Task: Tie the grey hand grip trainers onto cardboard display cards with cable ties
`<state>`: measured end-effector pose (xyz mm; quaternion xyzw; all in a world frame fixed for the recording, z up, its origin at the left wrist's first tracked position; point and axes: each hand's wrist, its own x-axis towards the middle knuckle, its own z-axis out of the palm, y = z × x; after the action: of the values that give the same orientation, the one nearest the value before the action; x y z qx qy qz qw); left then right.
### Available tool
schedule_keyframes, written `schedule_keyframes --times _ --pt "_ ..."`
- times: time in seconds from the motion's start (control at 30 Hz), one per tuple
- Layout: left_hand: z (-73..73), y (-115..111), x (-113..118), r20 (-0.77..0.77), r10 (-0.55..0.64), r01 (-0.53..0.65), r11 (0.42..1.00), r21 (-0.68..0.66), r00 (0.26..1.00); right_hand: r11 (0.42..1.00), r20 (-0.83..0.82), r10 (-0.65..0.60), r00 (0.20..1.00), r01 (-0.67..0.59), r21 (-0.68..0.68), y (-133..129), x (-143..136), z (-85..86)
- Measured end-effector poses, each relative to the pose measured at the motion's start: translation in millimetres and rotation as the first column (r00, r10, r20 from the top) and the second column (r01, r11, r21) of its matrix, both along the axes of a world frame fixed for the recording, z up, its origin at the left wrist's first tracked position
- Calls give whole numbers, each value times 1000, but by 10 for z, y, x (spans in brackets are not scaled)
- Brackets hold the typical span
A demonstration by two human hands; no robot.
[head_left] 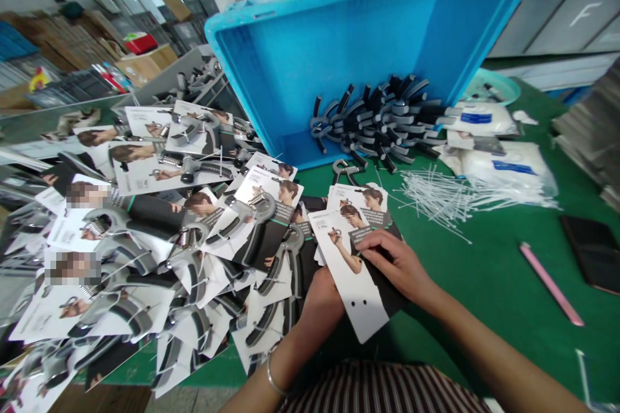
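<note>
- Touching a picture card (pixel 364 304) at the near middle of the tabletop (pixel 489 290) with our bent right hand (pixel 398 266).
- Our left hand (pixel 325 293) is partly under it; we can't tell if either hand pinches.

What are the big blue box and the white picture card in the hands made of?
The big blue rectangular box looks like hard, slightly shiny plastic, with smooth walls and a moulded rim. The white-and-black printed card is probably smooth cardboard: thin, flat, with punched holes, though thin plastic is possible.
</note>
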<state>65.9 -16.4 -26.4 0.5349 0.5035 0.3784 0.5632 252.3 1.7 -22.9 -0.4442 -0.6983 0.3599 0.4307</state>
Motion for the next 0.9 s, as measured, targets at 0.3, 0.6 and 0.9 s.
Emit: schedule_keyframes --times 0.3,0.6,0.9 --pt "43 -69 -3 132 -32 48 992 -118 991 1000 -38 -23 999 22 -19 -106 69 85" --pt "75 -84 19 147 -85 99 992 -84 985 1000 -163 -19 986 16 -22 -184 14 218" --pt "84 -107 47 251 -43 76 989 -124 967 993 -263 -70 962 40 -115 -173 44 130"
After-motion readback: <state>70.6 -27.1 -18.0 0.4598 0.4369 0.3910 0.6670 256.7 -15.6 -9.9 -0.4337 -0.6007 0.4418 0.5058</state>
